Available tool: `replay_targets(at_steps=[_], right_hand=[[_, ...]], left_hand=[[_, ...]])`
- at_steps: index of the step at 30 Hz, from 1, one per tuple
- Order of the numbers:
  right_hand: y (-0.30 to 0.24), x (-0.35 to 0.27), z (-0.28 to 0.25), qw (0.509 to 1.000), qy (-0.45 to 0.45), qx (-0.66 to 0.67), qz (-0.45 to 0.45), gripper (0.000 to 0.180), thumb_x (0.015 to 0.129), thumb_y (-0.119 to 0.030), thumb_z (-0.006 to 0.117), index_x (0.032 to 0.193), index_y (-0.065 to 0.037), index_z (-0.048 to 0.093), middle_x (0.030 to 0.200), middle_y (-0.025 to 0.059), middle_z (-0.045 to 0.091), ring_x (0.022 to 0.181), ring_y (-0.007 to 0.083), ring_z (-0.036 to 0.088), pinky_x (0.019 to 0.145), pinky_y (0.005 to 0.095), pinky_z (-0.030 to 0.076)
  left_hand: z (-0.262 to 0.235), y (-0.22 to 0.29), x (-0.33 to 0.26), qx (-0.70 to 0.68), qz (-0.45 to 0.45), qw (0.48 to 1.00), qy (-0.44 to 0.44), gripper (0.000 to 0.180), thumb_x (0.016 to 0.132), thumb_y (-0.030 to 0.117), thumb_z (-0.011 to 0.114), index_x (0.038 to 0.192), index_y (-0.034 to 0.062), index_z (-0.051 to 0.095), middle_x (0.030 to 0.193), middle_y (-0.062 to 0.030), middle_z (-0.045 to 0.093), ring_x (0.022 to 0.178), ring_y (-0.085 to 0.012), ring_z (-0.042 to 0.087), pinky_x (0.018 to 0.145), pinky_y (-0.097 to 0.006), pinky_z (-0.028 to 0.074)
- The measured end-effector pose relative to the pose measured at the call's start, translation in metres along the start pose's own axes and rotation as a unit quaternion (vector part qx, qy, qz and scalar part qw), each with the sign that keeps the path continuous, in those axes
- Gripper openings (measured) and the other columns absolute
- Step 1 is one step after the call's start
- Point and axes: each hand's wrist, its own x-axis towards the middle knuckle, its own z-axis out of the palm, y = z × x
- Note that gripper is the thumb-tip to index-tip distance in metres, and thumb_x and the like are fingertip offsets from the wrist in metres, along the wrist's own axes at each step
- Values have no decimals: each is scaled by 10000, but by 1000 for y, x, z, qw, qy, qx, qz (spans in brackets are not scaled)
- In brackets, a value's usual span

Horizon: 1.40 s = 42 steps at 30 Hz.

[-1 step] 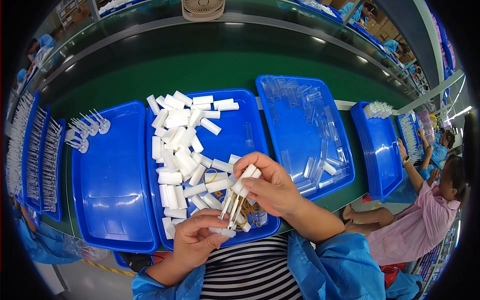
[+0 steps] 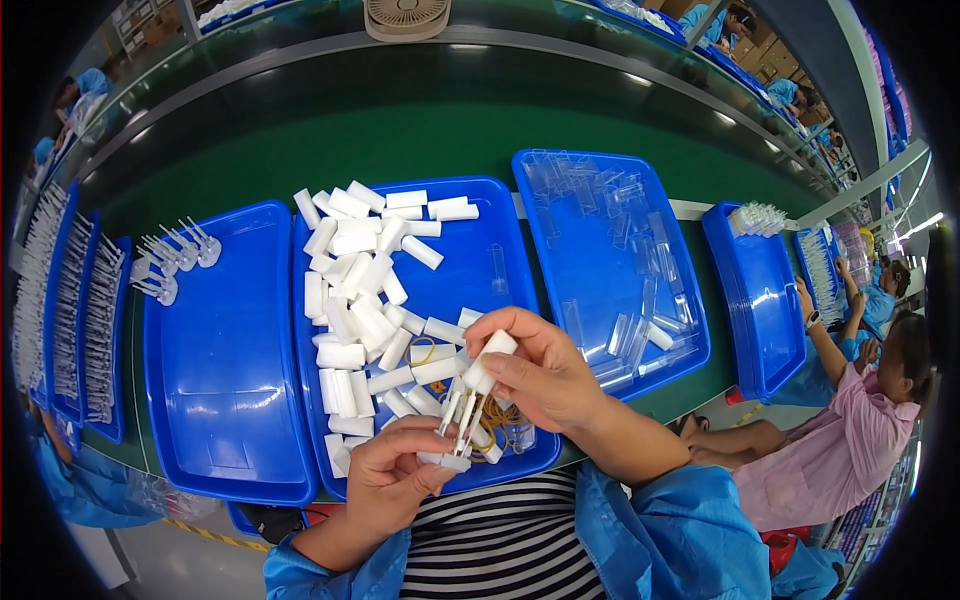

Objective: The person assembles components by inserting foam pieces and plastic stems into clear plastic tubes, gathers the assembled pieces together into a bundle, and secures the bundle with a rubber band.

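Observation:
My left hand pinches a small white base with several thin upright prongs, low over the front of the middle tray. In my right hand is a smooth white block, gripped between thumb and fingers. It sits at the upper ends of the prongs; whether they go into it, I cannot tell. Behind my hands, loose white blocks lie heaped in the blue middle tray. Yellow rubber bands are beside the prongs, partly hidden by my right hand.
A blue tray on the left holds pronged white pieces at its far corner. Clear plastic sleeves lie in the right tray. Stacked trays stand farther right, near a person in pink. A fan is at the back.
The white block in my right hand has turned slightly; two block ends showed side by side before, one shows now. My left hand has stayed nearly still.

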Motion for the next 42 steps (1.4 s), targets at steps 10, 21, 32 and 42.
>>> replay_targets(at_steps=[10, 21, 32, 42], right_hand=[[-15, 1, -5, 979, -34, -200, -10, 275, 911, -109, 509, 1168, -29, 564, 814, -2, 556, 619, 33, 451, 527, 179, 358], [-10, -2, -1, 989, -65, -129, 45, 80, 890, -82, 541, 924, -27, 494, 728, 25, 567, 546, 19, 472, 478, 163, 363], [-9, -13, 15, 985, -76, -145, 59, 135, 883, -52, 540, 998, -13, 482, 808, 55, 586, 644, 48, 558, 556, 179, 452], [-10, -10, 6, 989, -88, -91, 73, 299, 836, 37, 555, 1114, 15, 447, 973, 124, 600, 836, 134, 612, 657, 217, 519]], left_hand=[[3, 1, 3, 127, 32, 991, -11, 175, 845, -51, 528, 1008, 2, 564, 1087, -140, 505, 861, -161, 580, 678, -241, 521], [7, -8, 3, 133, 28, 991, 7, 242, 844, -50, 540, 1073, 3, 482, 1047, -132, 527, 917, -151, 580, 724, -228, 495], [6, -10, 1, 134, 54, 989, 34, 264, 836, -50, 556, 1082, 8, 480, 991, -108, 548, 827, -112, 566, 683, -201, 448], [12, -5, 4, 239, 141, 960, 46, 258, 824, -56, 559, 1074, -2, 527, 1002, -145, 568, 850, -154, 589, 694, -228, 471]])
